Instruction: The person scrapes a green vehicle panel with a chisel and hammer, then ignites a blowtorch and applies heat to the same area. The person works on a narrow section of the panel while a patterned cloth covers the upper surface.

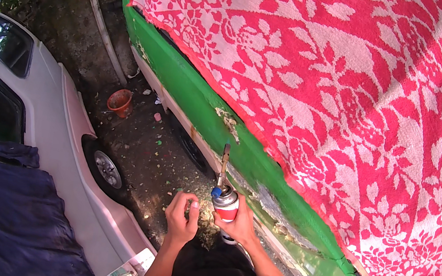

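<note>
My right hand point(242, 223) is wrapped round a red and silver gas canister point(227, 214). A blow torch head point(223, 168) rises from its top, with a blue knob point(216, 191) at the side. The nozzle points away from me, toward a green car panel point(198, 99); whether a flame burns at its tip I cannot make out. Just left of the canister, apart from it, my left hand point(182, 219) is raised with loosely curled fingers and the thumb up; nothing shows in it. Along the panel, the green paint is peeled in patches point(273, 208), baring a pale layer.
A red and white flowered cloth point(327, 97) covers the green car's upper part. At left stands a pale car point(59, 128) with dark cloth point(15, 215) over it. An orange bucket point(120, 102) sits on the littered ground, before a wall point(72, 14) and leaning pole point(99, 12).
</note>
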Motion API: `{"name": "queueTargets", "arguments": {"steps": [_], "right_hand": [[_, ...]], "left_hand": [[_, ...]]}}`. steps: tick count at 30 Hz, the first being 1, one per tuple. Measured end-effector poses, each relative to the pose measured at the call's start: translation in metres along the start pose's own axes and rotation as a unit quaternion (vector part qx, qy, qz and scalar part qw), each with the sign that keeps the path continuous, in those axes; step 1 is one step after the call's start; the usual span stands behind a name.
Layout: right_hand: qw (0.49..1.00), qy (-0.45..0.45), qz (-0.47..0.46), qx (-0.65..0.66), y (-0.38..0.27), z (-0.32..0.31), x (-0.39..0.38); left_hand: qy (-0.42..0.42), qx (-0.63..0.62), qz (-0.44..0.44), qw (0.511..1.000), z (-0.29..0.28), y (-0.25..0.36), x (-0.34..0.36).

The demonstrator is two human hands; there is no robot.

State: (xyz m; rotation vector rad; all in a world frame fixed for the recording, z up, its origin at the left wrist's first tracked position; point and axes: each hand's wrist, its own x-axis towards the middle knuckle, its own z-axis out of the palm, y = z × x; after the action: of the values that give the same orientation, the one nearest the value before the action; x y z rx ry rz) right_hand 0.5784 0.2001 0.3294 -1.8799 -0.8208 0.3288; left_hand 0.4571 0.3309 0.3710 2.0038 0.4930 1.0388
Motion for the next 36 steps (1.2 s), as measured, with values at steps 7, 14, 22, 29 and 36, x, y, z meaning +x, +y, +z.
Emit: {"name": "queueTargets", "arguments": {"steps": [7, 14, 22, 29, 36], "right_hand": [[1.0, 0.006, 0.0, 0.007, 0.006, 0.001, 0.002], [1.0, 0.009, 0.005, -0.023, 0.004, -0.003, 0.0], [1.0, 0.015, -0.001, -0.019, 0.006, -0.003, -0.003], [0.999, 0.026, 0.004, -0.028, 0.003, 0.0, 0.003], [0.999, 0.036, 0.025, 0.001, -0.002, 0.005, -0.003]], "left_hand": [[0.024, -0.005, -0.028, 0.999, 0.001, -0.011, -0.002], [0.051, 0.009, -0.025, 0.998, -0.001, -0.021, -0.003], [0.023, 0.004, -0.03, 0.999, 0.0, -0.011, 0.001], [0.024, 0.011, -0.03, 0.999, -0.001, -0.016, -0.003], [0.031, -0.001, -0.038, 0.999, -0.003, -0.014, -0.005]]}}
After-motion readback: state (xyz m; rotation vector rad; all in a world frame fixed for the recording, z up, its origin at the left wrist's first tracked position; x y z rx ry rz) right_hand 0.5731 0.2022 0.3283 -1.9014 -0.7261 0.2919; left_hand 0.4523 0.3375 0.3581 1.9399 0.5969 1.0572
